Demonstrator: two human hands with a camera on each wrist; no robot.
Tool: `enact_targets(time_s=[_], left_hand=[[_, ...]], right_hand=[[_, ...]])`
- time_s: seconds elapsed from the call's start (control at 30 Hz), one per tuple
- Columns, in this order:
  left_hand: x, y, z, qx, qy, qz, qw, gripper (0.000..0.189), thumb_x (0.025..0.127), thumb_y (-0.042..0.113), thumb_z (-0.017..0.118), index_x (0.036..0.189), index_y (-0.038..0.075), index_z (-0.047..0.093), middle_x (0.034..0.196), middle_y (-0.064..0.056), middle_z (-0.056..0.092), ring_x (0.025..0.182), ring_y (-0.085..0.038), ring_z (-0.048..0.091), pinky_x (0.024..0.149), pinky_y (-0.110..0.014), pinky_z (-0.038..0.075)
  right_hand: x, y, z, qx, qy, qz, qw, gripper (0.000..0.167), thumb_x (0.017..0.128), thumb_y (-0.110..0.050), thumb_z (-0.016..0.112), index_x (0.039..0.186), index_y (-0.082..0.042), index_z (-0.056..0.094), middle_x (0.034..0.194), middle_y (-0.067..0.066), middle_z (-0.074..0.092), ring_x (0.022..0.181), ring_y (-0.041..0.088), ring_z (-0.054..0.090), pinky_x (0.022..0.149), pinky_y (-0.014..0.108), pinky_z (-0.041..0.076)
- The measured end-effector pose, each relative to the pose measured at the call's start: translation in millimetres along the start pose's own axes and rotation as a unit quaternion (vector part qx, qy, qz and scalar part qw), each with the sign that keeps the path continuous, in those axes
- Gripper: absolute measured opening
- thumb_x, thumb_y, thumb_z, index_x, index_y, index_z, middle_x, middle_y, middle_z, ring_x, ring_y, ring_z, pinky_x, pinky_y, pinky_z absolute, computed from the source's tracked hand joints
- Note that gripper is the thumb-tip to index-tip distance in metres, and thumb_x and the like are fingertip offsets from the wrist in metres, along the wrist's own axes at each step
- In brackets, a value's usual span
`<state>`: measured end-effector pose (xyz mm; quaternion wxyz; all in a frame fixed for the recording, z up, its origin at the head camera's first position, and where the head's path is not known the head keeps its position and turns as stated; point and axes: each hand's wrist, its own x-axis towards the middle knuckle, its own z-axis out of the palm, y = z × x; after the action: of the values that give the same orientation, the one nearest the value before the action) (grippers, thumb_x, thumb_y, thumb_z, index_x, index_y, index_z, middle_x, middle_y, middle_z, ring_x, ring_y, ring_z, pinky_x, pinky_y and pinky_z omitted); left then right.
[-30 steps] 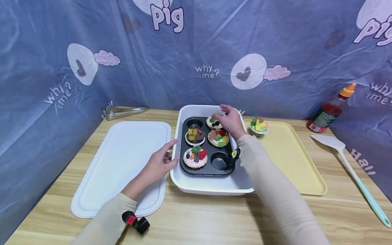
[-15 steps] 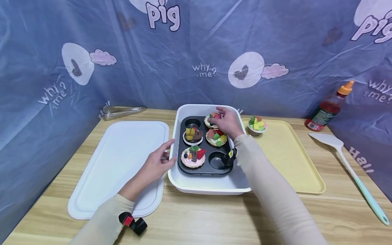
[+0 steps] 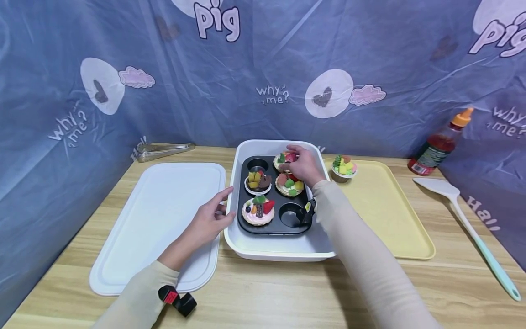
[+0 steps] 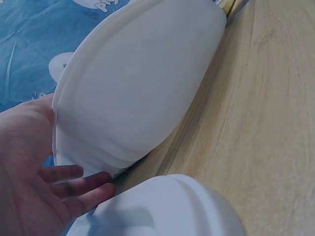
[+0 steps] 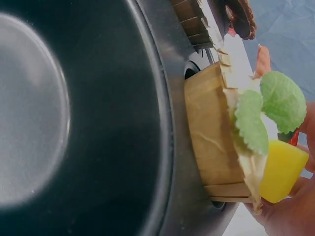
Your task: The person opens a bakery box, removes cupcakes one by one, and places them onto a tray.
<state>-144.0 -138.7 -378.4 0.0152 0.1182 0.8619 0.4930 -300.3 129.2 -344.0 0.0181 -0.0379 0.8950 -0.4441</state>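
Note:
A white basin (image 3: 279,254) holds a dark muffin tin (image 3: 267,227) with small fruit tarts. My right hand (image 3: 306,167) pinches the back-right fruit tart (image 3: 281,160), thumb on its near side and fingers beyond; its base is hidden. Just in front sits a tart with mint leaves and a yellow piece (image 5: 211,132), close up in the right wrist view. On the left are a chocolate-topped tart (image 3: 258,183) and a pink-cream tart (image 3: 258,215). At the basin's left rim, my left hand (image 3: 207,221) touches with loosely extended fingers (image 4: 83,189).
To the left lies a white tray (image 3: 164,219); metal tongs (image 3: 164,151) rest behind it. The yellow tray (image 3: 394,214) on the right bears a cupcake (image 3: 343,169). Farther right stand a sauce bottle (image 3: 437,146) and a lying white-and-mint spatula (image 3: 472,228).
My right hand has come down closer round the back-right tart, the thumb now over its near side. The left hand stays at the rim. The whole view shifted slightly.

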Motion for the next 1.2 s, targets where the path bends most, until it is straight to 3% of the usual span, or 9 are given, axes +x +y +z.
enact_targets(time_s=[0.33,0.83,1.2], left_hand=[[-0.1,0.4,0.9,-0.003,0.003,-0.004,1.0000,0.065,0.095,0.010,0.064,0.154,0.009,0.039,0.141,-0.023,0.054,0.100,-0.023,0.066,0.087,-0.033,0.056],[-1.4,1.9,-0.2,-0.001,0.001,-0.004,1.0000,0.064,0.095,0.010,0.063,0.155,0.008,0.039,0.142,-0.023,0.053,0.100,-0.022,0.066,0.087,-0.033,0.056],[-1.3,1.5,0.2,0.002,0.001,-0.003,1.0000,0.064,0.095,0.011,0.064,0.154,0.009,0.039,0.142,-0.023,0.054,0.097,-0.020,0.065,0.085,-0.031,0.055]], right_hand=[[-0.5,0.3,0.1,-0.011,0.008,-0.009,0.9999,0.069,0.079,-0.006,0.083,0.143,-0.004,0.055,0.135,0.021,0.060,0.113,0.029,0.057,0.102,0.042,0.048],[-1.2,1.3,2.7,-0.014,0.024,-0.029,0.9992,0.060,0.079,-0.006,0.084,0.136,-0.005,0.063,0.123,0.019,0.067,0.097,0.025,0.056,0.085,0.032,0.047],[-2.3,1.6,2.8,-0.011,0.027,-0.028,0.9992,0.060,0.079,-0.008,0.085,0.135,-0.007,0.065,0.135,0.016,0.064,0.109,0.025,0.057,0.094,0.036,0.048]])
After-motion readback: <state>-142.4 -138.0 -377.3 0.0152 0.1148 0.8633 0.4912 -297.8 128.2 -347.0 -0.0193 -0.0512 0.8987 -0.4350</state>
